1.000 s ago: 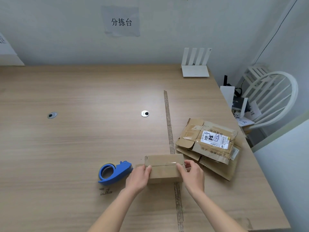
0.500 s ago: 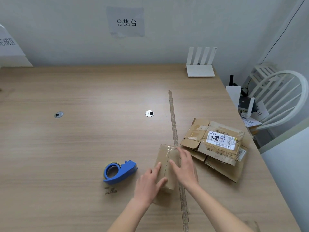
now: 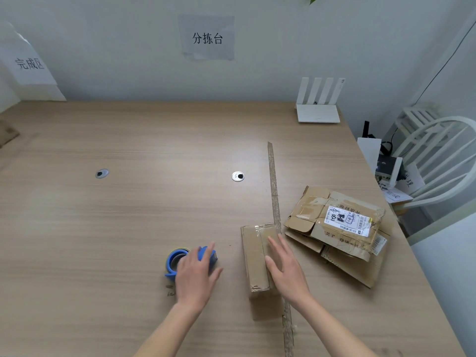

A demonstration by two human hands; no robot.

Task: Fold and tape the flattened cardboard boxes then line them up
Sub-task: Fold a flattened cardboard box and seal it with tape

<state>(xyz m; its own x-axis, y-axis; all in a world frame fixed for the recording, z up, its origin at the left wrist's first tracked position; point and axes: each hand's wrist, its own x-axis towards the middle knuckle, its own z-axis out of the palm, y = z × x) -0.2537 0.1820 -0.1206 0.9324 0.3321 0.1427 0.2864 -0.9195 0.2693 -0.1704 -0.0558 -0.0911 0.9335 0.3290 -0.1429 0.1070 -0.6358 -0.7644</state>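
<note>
A small folded cardboard box (image 3: 255, 256) stands on the wooden table (image 3: 128, 215), its long side running away from me, with clear tape across its far end. My right hand (image 3: 284, 266) lies flat with straight fingers on the box's right side. My left hand (image 3: 197, 273) reaches over the blue tape dispenser (image 3: 177, 260) with fingers spread, covering its right part; I cannot tell whether it grips it. A pile of flattened cardboard boxes (image 3: 340, 228) with a white shipping label lies to the right of the box.
A long tape strip (image 3: 274, 191) runs along the table from far to near, just right of the box. A white router (image 3: 319, 104) stands at the back right. A white chair (image 3: 438, 161) and small devices are beyond the table's right edge. Another cardboard piece (image 3: 7, 135) lies far left.
The box was turned from crosswise to lengthwise. My left hand left the box and moved left over the tape dispenser. My right hand stayed on the box.
</note>
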